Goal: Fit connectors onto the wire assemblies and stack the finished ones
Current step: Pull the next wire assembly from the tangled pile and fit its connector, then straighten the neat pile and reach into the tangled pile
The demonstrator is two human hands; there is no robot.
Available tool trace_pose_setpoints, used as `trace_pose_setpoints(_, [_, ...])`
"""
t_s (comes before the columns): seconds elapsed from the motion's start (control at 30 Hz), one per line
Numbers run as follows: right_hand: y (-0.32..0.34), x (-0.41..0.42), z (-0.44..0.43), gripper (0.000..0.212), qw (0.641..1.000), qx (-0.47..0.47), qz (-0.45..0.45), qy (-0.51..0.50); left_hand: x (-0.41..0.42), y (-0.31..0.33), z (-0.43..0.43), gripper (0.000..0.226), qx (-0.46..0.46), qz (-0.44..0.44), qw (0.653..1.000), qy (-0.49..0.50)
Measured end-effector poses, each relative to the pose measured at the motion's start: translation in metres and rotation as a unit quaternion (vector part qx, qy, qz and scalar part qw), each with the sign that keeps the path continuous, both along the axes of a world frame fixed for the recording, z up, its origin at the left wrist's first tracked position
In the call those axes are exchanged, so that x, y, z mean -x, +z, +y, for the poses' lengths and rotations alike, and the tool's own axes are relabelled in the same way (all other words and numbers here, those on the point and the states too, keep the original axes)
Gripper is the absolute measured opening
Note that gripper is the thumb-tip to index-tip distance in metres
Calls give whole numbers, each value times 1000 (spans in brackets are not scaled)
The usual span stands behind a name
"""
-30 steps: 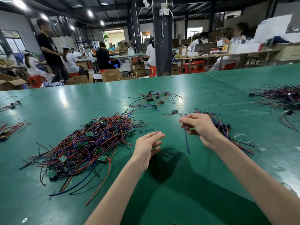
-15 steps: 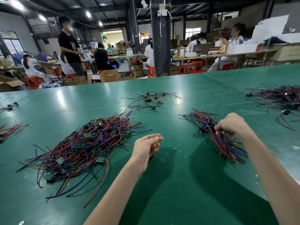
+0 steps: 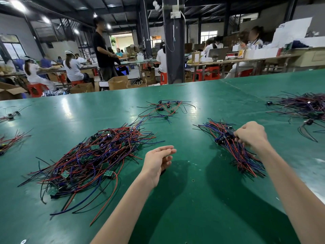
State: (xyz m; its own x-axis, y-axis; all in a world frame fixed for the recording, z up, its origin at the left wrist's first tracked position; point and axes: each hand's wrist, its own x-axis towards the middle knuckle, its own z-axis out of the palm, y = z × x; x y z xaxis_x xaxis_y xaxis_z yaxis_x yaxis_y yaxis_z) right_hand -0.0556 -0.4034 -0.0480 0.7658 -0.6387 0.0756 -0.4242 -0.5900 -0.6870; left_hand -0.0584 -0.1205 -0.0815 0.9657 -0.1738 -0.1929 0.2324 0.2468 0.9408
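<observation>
The right hand (image 3: pixel 250 134) sits on the stack (image 3: pixel 246 159) toward the right edge of the table (image 3: pixel 193 199), fingers curled down and, as far as I can see, pinching wires at its dark connector end. The left hand (image 3: pixel 158 161) hovers near the middle of the table, fingers loose and spread, holding nothing. To stack well, I'd lay the piece with its connector level with the others and its wires running the same way, then let go without dragging neighbours loose. By count there are one stack, one big tangle (image 3: pixel 91 161) toward the left, one thin scatter (image 3: pixel 165 108) nearer the far edge, one heap (image 3: pixel 302 106) at the right edge and two small bunches (image 3: pixel 10 141) at the left edge. The single wires are too many to count.
</observation>
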Motion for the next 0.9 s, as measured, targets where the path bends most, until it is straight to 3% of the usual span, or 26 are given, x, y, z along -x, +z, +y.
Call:
trace_pose_setpoints(0.13, [3,1,-5,19,998,12,-42,-42,1,1,1,15,-4,-1,1000,0])
trace_pose_setpoints(0.33, [1,5,-10,11,995,54,48,-76,1,1,0,15,-3,0,1000,-1])
trace_pose_setpoints(0.43, [-4,4,-12,17,990,74,88,-79,2,1,1,15,-6,1,1000,1])
trace_pose_setpoints(0.63, [-5,4,-13,7,982,92,159,-43,2,2,0,16,-7,1,1000,1])
trace_pose_setpoints(0.9, [-8,5,-13,16,982,104,153,-48,3,2,1,16,-10,3,1000,2])
